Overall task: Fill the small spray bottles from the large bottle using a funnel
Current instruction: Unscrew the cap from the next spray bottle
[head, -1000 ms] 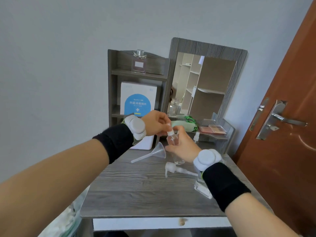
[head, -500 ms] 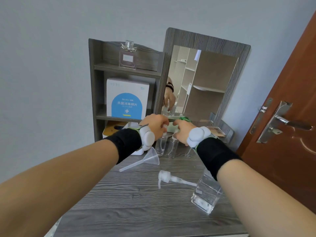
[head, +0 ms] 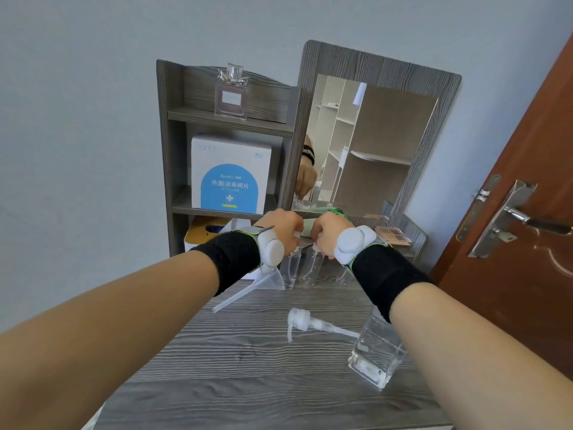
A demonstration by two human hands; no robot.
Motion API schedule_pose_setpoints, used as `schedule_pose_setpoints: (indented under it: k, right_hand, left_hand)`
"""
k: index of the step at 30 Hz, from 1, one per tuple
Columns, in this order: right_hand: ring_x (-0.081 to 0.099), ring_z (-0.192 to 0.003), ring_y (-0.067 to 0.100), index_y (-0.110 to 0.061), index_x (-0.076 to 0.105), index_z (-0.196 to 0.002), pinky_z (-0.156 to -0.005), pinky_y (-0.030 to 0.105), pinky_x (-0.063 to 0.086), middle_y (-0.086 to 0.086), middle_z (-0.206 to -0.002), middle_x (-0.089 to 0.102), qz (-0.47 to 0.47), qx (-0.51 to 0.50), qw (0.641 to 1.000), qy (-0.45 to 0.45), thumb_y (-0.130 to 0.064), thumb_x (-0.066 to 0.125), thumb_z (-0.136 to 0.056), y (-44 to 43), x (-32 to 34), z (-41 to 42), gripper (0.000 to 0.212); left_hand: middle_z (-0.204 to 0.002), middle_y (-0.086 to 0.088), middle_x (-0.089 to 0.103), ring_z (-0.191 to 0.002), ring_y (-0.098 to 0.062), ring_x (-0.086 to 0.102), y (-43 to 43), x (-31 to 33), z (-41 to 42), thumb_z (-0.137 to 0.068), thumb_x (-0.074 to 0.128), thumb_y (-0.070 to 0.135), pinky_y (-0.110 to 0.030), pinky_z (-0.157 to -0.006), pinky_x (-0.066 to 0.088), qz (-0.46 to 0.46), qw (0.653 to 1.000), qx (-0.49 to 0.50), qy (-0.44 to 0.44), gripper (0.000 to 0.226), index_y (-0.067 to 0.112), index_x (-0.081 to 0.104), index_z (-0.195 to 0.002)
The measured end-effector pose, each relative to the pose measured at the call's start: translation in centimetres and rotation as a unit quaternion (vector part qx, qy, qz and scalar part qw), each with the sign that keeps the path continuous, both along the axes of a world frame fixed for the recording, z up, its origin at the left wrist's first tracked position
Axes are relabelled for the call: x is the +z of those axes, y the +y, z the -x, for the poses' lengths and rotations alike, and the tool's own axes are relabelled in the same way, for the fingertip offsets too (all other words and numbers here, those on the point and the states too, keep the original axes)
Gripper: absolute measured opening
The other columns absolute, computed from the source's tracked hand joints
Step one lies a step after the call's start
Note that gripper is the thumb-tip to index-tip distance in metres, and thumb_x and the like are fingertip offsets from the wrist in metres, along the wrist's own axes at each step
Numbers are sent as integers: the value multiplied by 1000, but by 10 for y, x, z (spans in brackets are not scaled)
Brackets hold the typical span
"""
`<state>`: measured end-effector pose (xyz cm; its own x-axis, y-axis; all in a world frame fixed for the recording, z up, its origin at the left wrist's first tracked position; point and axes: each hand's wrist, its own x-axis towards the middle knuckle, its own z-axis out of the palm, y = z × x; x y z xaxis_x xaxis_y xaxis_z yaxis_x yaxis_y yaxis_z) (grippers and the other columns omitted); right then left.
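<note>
Left hand (head: 283,228) and right hand (head: 327,232) each grip a cap of the small spray bottles (head: 290,271), likely standing them upright; funnel (head: 269,280) idle beneath left wrist.

A pale blue-grey wall (head: 77,119) backs a grey wood-grain tabletop (head: 232,361) carrying a matching shelf unit (head: 164,150) and framed mirror (head: 381,150). At the right stands a brown door (head: 527,290) with a metal handle (head: 521,216).

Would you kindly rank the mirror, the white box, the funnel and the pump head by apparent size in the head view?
1. mirror
2. white box
3. funnel and pump head look alike; the funnel is partly hidden and farther away, so I leave them tied.
</note>
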<state>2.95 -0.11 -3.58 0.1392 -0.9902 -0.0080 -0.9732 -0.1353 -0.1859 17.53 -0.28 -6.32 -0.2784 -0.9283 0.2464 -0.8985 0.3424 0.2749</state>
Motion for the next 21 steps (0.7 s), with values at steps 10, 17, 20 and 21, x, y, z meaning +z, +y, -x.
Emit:
schedule_pose_setpoints:
  k: [10, 17, 20, 21]
  right_hand:
    - [50, -64, 19, 6, 70, -106, -64, 37, 55, 28, -107, 69, 38, -15, 997, -70, 3, 58, -81, 37, 42, 12, 28]
    - [53, -41, 16, -4, 71, -93, -41, 24, 44, 3, -59, 61, 63, 1, 979, -195, -10, 48, -97, 80, 68, 11, 24]
    - [58, -47, 21, -3, 69, -87, -44, 26, 45, 10, -66, 68, 55, 15, 977, -204, -21, 55, -97, 90, 66, 10, 25]
    - [60, -50, 24, -3, 65, -81, -47, 29, 48, 12, -68, 69, 51, 23, 980, -191, -29, 58, -96, 95, 63, 9, 31]
  left_hand:
    - [-93, 4, 60, -85, -20, 60, 28, 9, -11, -89, 63, 39, -30, -70, 46, 107, 993, -13, 52, 30, 19, 62, -110]
    - [-84, 12, 63, -79, -9, 61, 68, 11, -1, -73, 67, 71, -29, -70, 51, -7, 992, -30, 120, 54, 26, 65, -102]
    - [-76, 12, 62, -73, -8, 60, 80, 8, 0, -75, 73, 62, -24, -64, 46, -24, 984, -33, 174, 42, 24, 64, -90]
    - [-73, 12, 60, -70, -6, 59, 86, 6, -1, -75, 75, 60, -23, -63, 43, -27, 981, -32, 189, 39, 24, 63, -86]
